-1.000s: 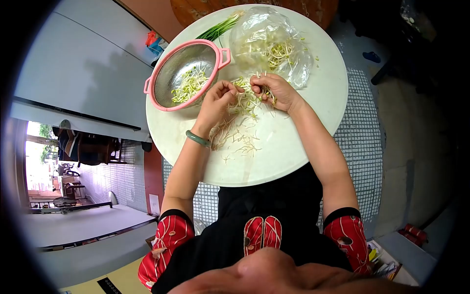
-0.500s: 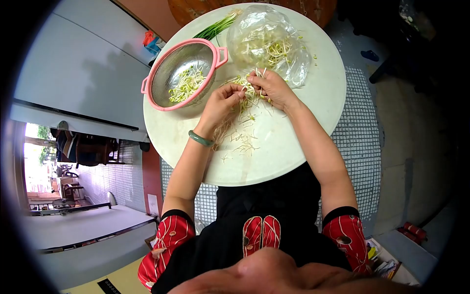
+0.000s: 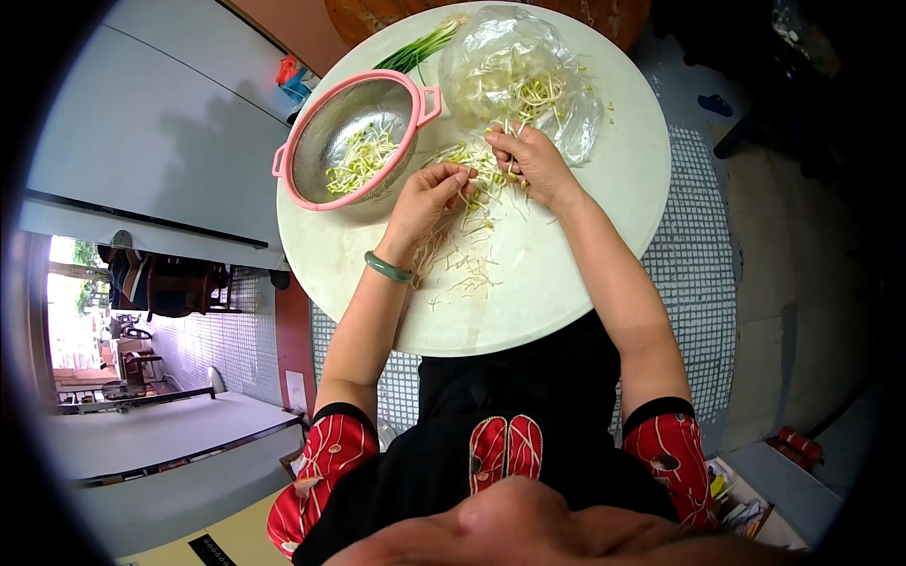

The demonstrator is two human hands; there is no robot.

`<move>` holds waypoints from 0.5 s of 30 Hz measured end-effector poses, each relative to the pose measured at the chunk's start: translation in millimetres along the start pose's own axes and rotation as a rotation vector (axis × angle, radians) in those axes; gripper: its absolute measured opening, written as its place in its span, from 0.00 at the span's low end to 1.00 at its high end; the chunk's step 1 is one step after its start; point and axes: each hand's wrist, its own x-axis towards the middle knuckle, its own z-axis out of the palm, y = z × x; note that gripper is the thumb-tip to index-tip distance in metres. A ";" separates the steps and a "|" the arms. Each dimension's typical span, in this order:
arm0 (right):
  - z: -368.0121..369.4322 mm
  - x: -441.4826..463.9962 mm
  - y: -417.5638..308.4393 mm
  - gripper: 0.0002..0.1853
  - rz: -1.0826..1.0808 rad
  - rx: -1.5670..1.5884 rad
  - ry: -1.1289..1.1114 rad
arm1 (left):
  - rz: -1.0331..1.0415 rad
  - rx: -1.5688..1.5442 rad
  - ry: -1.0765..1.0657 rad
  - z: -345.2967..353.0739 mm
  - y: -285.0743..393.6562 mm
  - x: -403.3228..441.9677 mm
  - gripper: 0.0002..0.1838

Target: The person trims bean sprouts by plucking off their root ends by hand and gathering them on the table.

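My right hand (image 3: 536, 162) is closed on a few bean sprouts, whose ends stick out past the fingers. To its left, my left hand (image 3: 432, 196) is pinched, a small gap apart from the right; what its fingertips hold is too small to make out. Loose bean sprouts (image 3: 483, 179) lie in a pile between and beneath the hands, with thin root bits (image 3: 469, 275) scattered nearer my body. A pink-rimmed strainer (image 3: 311, 195) at the left holds more sprouts (image 3: 363, 160). Behind my right hand is a clear plastic bag (image 3: 486, 58) with sprouts inside.
Green onions (image 3: 420, 47) lie behind the strainer at the far edge of the round white table (image 3: 528, 316). Past that edge is a brown wooden surface (image 3: 396, 11). A blue slipper (image 3: 715, 105) rests on the floor at the right.
My right hand has moved slightly right and away from my left hand, so the gap between them has widened. The left hand stays nearly in place, still pinched.
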 end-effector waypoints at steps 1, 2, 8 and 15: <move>0.0 -0.3 -0.3 0.10 0.001 0.008 0.009 | -0.005 -0.008 0.001 -0.2 -0.2 0.1 0.10; 0.2 -0.9 -0.9 0.10 0.003 0.015 0.018 | -0.010 -0.016 0.001 -0.3 -0.3 0.0 0.10; -2.4 1.5 0.7 0.10 -0.025 0.044 0.006 | 0.003 -0.033 0.021 -2.5 -3.6 -0.9 0.09; -2.8 -5.1 -3.3 0.07 -0.098 0.241 -0.140 | 0.017 -0.229 0.146 -6.5 -9.5 2.1 0.06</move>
